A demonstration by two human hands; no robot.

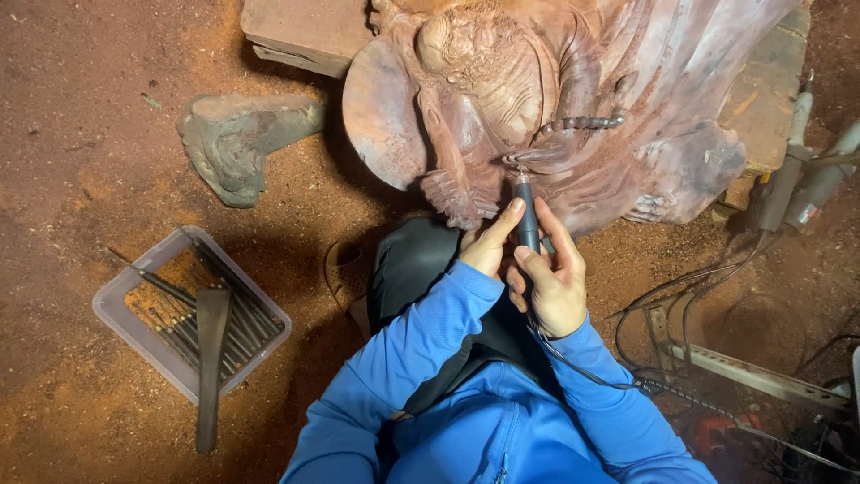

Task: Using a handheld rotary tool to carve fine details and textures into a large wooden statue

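Observation:
A large reddish wooden carving (555, 99) of a robed figure with a bead string fills the top of the head view. My right hand (554, 278) grips a slim dark rotary tool (527, 215), its tip touching the carving's lower folds. My left hand (491, 240) steadies the tool, thumb pressed against its barrel. Both arms wear blue sleeves. A cable (591, 367) trails from the tool down to the right.
A clear plastic tray (125, 323) of several metal chisels lies at the left, a dark flat tool (211, 358) across it. A grey stone (237, 139) sits upper left. Cables and a metal rail (752, 376) lie right; more handpieces (793, 161) lean there. Sawdust covers the floor.

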